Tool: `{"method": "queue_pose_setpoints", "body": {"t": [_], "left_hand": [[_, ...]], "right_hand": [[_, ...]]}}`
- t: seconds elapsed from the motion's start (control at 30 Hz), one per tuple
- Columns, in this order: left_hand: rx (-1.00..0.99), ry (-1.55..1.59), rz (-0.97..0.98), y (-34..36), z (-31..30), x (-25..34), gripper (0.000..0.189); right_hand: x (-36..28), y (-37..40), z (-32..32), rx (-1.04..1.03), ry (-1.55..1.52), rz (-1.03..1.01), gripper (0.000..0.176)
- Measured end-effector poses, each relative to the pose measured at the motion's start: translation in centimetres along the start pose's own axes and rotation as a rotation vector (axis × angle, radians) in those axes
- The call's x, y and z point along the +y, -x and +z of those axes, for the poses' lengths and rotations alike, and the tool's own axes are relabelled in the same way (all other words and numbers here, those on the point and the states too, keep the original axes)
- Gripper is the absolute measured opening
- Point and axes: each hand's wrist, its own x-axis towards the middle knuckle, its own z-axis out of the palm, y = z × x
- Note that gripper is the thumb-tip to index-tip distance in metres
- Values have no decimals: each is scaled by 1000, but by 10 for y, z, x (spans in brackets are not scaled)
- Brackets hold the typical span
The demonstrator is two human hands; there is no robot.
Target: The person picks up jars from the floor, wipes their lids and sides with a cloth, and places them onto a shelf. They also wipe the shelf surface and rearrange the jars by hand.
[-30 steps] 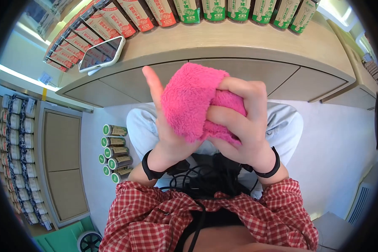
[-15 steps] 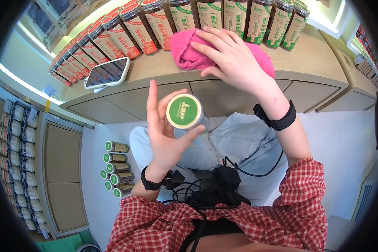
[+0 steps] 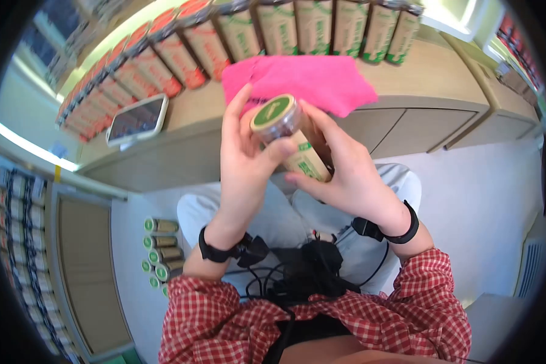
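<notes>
A clear jar [image 3: 300,148] with a green-and-cream lid and a cream label is tilted between my two hands, above my lap. My left hand [image 3: 244,155] is closed round its lid end, thumb across the side and index finger stretched up. On the jar's lower right side, my right hand [image 3: 349,164] grips it with thumb and fingers. Just beyond my hands a pink cloth [image 3: 309,79] lies spread on the wooden counter [image 3: 431,85], its front edge hanging over the drawers. The jar hides part of the cloth.
Jars with red labels [image 3: 176,60] and green labels [image 3: 279,30] line the back of the counter. A phone [image 3: 138,120] leans on a stand at the left. Several green-lidded jars [image 3: 162,241] lie on the floor; black cables [image 3: 273,273] cross my lap.
My right hand has left the pink cloth and come down to the jar. The cloth now lies more spread out. The jar has tilted, showing its label, and my view has shifted slightly.
</notes>
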Motion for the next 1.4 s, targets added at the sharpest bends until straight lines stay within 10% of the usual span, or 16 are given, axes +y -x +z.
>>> {"method": "queue_pose_setpoints", "body": {"t": [0.27, 0.47, 1.07, 1.27, 1.4], "left_hand": [[-89, -327, 137, 5, -15, -7, 54], [224, -246, 38, 33, -77, 3, 43], [1414, -152, 259, 183, -301, 13, 45], [1601, -541, 371, 218, -326, 13, 38], [1176, -1703, -5, 233, -340, 6, 49]], "right_hand": [[46, 7, -159, 676, -94, 210, 62], [147, -38, -238, 574, 20, 210, 64], [164, -71, -214, 382, -328, 237, 64], [171, -45, -205, 521, 44, 140, 59], [150, 19, -182, 769, 163, 24, 46]]}}
